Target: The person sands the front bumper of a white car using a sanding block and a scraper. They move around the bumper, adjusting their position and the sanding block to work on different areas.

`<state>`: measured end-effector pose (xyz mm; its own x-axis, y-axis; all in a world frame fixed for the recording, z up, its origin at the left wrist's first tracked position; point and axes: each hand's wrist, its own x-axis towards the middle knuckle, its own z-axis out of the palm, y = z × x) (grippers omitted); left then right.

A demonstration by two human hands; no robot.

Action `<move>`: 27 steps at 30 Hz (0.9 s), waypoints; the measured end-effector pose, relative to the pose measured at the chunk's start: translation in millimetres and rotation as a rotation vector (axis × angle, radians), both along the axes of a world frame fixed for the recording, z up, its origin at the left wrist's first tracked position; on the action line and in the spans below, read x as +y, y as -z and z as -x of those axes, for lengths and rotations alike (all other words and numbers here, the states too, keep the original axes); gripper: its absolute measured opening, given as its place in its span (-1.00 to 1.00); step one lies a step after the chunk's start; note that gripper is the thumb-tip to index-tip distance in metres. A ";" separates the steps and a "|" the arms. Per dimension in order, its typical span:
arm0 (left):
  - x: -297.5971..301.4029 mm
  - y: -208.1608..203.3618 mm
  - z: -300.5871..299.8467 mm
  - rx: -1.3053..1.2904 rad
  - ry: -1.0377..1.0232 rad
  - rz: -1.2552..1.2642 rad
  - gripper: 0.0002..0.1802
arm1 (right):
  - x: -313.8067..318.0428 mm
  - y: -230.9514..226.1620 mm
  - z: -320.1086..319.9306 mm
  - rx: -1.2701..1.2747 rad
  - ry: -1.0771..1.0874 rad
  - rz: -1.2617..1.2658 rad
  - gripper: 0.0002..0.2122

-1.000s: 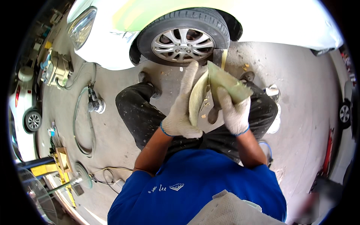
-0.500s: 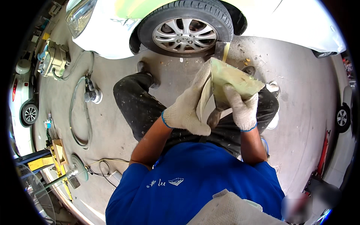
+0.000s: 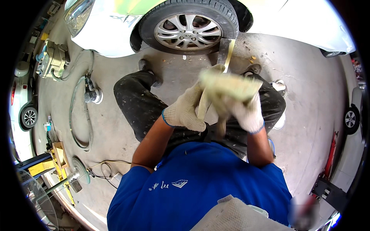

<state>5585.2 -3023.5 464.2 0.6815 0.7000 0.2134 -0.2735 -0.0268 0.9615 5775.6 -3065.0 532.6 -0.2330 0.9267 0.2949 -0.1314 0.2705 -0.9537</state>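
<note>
Both my hands wear pale knit gloves with blue cuffs and work close together above my knees. My left hand (image 3: 184,109) is closed on a thin, pale, putty-coated plate (image 3: 204,104), seen nearly edge-on. In my right hand (image 3: 248,115), blurred by motion, is a wide-bladed putty knife (image 3: 231,85) covered in pale green putty. Its handle (image 3: 221,127) points down toward my lap. The blade lies tilted over the plate's upper part; whether the two touch, I cannot tell.
Ahead stands a white car with a greenish patch above its wheel (image 3: 188,35). A grey board with a yellow strip (image 3: 224,54) is beside the tyre. On the floor at left are a sander (image 3: 92,94) with a hose and a beige machine (image 3: 53,61). A fan (image 3: 36,200) stands lower left.
The putty knife has tipped from showing its broad coated face to a flatter angle, and it has dropped slightly. My left hand has shifted a little left and up with the plate.
</note>
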 end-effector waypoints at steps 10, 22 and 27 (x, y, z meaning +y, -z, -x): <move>7.5 10.4 -1.1 -0.163 -0.047 0.242 0.15 | -8.4 -4.7 1.2 -0.088 0.190 0.238 -0.69; -10.9 -57.0 -7.2 -0.225 -0.317 0.503 -0.33 | -32.0 -9.2 39.1 -0.204 0.147 -0.376 -0.81; -20.3 -71.8 -19.6 -0.242 -0.318 0.481 -0.37 | -16.6 -8.1 25.2 -0.388 0.330 -0.462 -0.86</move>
